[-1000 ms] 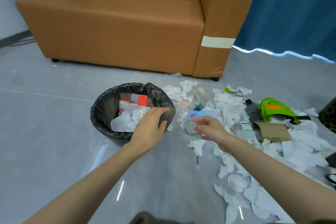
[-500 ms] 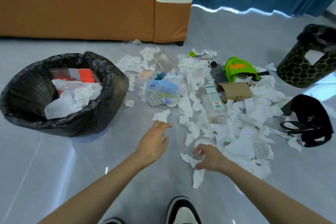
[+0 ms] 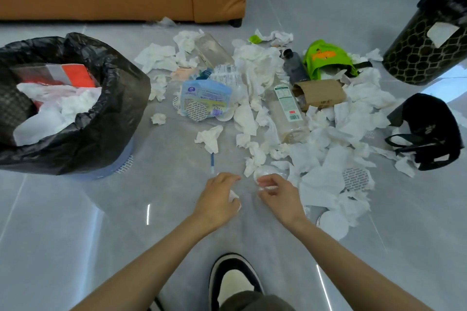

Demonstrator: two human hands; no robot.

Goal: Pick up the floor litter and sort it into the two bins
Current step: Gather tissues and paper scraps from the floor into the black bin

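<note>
Litter pile (image 3: pixel 323 179) ends where left hand (image 3: pixel 217 197) grips tissue (image 3: pixel 233 195), right hand (image 3: pixel 279 197) pinches scrap (image 3: pixel 267 188); open floor (image 3: pixel 75 222) nearer.

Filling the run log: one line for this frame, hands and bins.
left hand: grips tissue | right hand: pinches pale scrap | black-lined bin: part full | patterned bin: far right | litter pile: between bins

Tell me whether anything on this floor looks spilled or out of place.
Crumpled tissues are strewn over the floor between the black-lined bin and the patterned bin, mixed with a clear bottle on its side, a flattened cardboard tube and a green bag; a black bag lies beside them.
</note>
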